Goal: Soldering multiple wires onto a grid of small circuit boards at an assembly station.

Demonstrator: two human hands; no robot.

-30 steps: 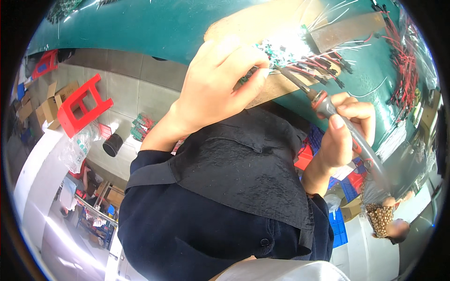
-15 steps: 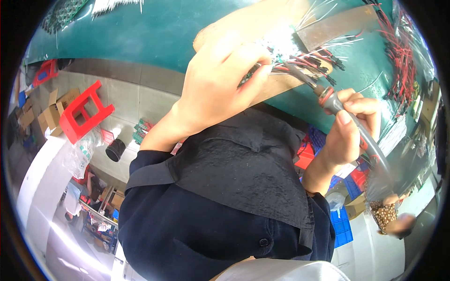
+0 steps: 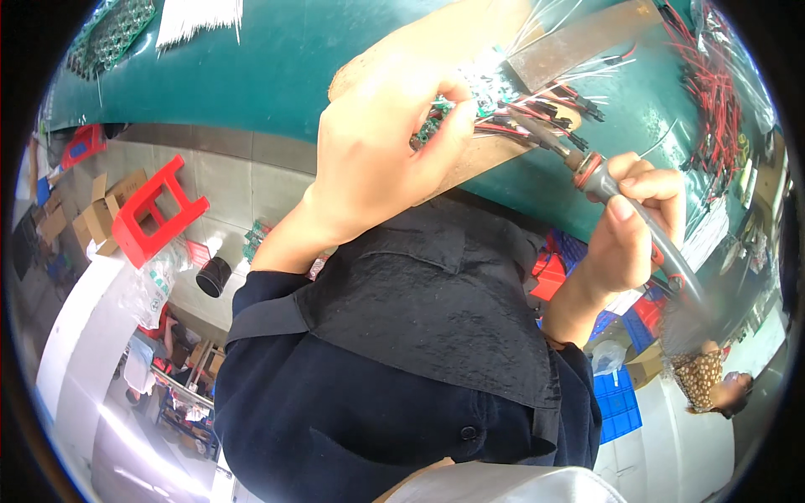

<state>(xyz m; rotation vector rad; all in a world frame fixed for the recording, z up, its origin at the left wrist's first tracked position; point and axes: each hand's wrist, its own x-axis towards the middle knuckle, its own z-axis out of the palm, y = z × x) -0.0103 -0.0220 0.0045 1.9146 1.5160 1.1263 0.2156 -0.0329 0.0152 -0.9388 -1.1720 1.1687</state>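
Observation:
My right hand grips a grey soldering iron by its handle. Its metal tip reaches left to green circuit boards lying on a wooden board. At the boards' left edge, my left hand has thumb and forefinger pinched together; whatever is between the fingertips is too small to make out. Red and black wires with black connectors fan out to the right of the boards. A flat metal bar lies across the boards and wires, and thin white wires stick out around it.
A bundle of red and black wires lies on the green tabletop at right. White wires and more circuit boards sit far left. A red stool and a black bin stand on the floor. Another person is at lower right.
The view has shifted slightly, so the table items appear a little lower and further left. Both hands keep their grip, with the iron's tip still at the boards.

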